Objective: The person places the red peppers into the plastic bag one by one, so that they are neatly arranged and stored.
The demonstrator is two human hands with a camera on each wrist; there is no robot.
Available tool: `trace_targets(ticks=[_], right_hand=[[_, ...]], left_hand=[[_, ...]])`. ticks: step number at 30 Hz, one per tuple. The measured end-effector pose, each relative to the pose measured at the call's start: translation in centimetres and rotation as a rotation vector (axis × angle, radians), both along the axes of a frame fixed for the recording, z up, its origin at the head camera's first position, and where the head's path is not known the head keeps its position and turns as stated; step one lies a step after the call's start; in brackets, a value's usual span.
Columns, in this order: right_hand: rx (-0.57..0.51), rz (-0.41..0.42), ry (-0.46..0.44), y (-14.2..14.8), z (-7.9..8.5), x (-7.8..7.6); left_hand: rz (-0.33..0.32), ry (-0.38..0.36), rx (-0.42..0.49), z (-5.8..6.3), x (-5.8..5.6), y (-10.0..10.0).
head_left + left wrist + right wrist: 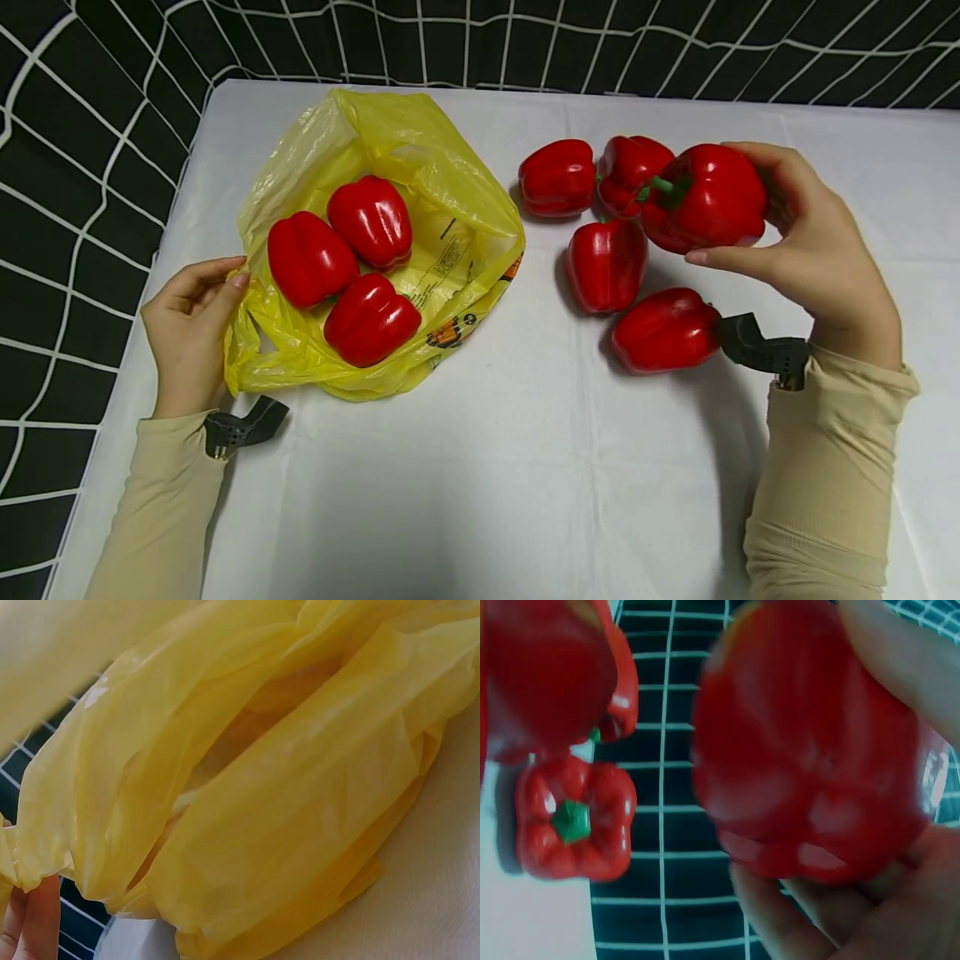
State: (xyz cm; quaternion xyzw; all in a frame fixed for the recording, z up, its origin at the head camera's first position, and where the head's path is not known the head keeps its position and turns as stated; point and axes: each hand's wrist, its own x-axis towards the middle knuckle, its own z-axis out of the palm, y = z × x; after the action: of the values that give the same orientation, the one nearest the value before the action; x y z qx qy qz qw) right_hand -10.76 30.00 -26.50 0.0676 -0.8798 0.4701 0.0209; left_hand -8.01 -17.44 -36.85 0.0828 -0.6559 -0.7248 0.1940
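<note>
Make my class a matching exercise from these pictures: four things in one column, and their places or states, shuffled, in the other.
1. Left hand
2. Right hand
3. Yellow plastic bag
4. Black backdrop with white grid lines

A. Contains three glossy red bell peppers
B. Beyond the white-covered table
C. Pinches the bag's edge
D. Holds another red bell pepper

Pairs: 1-C, 2-D, 3-A, 4-B
</note>
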Motion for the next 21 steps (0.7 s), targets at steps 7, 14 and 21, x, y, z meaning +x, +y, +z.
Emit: trace_targets(ticks=[7,14,21], right_hand=[[-0.17,0.015,0.141,-2.2,0.3,0.0],[-0.286,0.058,0.132,-4.5,0.1,0.1],[-0.143,0.117,0.101,-7.3,0.3,0.5]], left_hand=[[-0.009,0.017,0.025,-0.1,-0.1,0.0],[-0.021,0.021,0.064,-0.1,-0.1,0.1],[-0.018,0.014,0.068,-0.1,-0.1,0.1]])
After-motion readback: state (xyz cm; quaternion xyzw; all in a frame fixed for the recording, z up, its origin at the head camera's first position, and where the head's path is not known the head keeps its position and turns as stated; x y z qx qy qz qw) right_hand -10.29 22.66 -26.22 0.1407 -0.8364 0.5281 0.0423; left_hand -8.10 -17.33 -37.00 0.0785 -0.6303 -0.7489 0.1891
